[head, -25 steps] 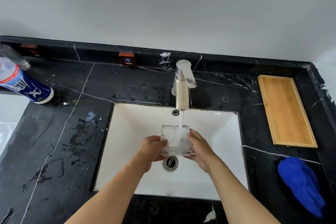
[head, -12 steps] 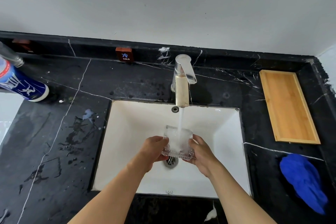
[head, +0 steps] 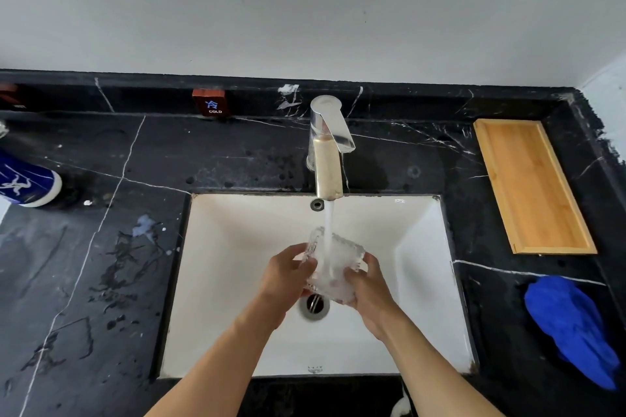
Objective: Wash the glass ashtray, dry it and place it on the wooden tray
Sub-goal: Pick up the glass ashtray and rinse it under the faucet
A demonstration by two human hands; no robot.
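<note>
Left hand (head: 286, 276) and right hand (head: 369, 288) over the middle of a white sink (head: 237, 281), each closed around one side of a glass ashtray (head: 333, 266), fingers curled on its ribbed edges. Ashtray held between the two hands, tilted, directly above the drain (head: 314, 305) and clear of the sink floor. Stream of water (head: 328, 223) falling from the tap (head: 327, 159) straight into the ashtray and foaming white inside it. Small round overflow hole (head: 317, 204) in the back wall of the sink, just beside the stream. Black marble counter (head: 101, 247) with white veins all around the sink, wet patches and splashes on its left part. Wooden tray (head: 531, 186) lying flat on the counter to the right of the tap, well apart from the ashtray. Crumpled blue cloth (head: 572, 328) on the counter nearer than the tray, at the right edge. Blue and white bottle (head: 25, 184) at the far left edge, only partly visible. Small red-brown tag marked COLD (head: 210, 102) against the low back ledge, left of the tap. Plain grey wall (head: 305, 10) above.
</note>
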